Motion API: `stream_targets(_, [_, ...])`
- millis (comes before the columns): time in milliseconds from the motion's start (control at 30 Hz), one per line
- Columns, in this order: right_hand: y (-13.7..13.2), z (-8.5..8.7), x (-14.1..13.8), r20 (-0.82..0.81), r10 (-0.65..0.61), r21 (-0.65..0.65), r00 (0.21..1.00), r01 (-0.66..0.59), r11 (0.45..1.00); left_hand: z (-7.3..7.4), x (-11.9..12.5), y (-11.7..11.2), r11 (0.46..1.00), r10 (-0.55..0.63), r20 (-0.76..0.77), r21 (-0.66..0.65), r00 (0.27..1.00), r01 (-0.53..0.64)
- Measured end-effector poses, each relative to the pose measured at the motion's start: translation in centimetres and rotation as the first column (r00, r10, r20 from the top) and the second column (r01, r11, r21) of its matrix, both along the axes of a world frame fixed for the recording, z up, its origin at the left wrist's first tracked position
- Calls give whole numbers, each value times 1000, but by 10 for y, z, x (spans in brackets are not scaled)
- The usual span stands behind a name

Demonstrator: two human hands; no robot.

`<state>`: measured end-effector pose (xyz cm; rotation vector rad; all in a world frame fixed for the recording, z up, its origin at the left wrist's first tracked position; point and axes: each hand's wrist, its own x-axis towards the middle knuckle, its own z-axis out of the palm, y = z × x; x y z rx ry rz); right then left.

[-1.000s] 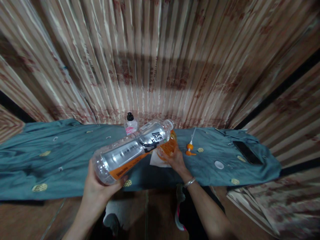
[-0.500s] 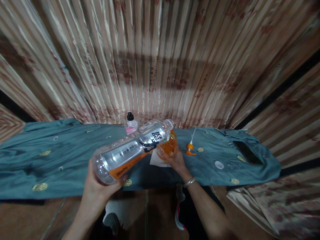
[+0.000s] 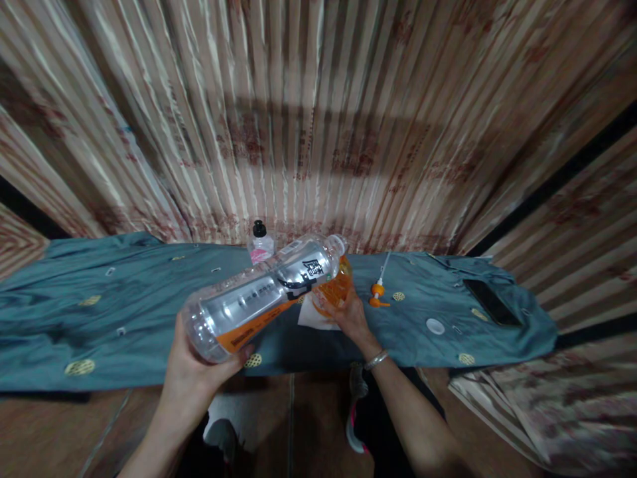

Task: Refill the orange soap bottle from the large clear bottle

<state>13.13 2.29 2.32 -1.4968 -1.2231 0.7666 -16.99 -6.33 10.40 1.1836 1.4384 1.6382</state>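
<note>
My left hand (image 3: 202, 368) is wrapped round the base of a clear plastic drink bottle (image 3: 263, 295) with a silver and orange label. The bottle tilts, its neck pointing up and right over the mouth area of a second bottle. That one, a bottle of orange liquid (image 3: 336, 292), is gripped low by my right hand (image 3: 351, 315), which wears a bracelet. Its top is hidden behind the tilted bottle's neck. Beneath it lies a white tissue (image 3: 311, 317). An orange pump head (image 3: 377, 292) with a white tube rests to the right.
A small bottle with a black cap (image 3: 259, 242) stands at the back. A round white cap (image 3: 435, 326) and a black phone (image 3: 492, 302) lie on the right of the green cloth (image 3: 139, 318). A pleated curtain (image 3: 318, 119) hangs close behind.
Both hands keep their holds and the two bottles stay almost where they were. The view has shifted very slightly.
</note>
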Motion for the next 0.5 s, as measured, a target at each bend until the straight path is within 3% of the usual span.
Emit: stream_targets(500, [0,-6,0,2,7,32,1000,-7,999,4,1,-2,1000,-9,29,-25,1000,9])
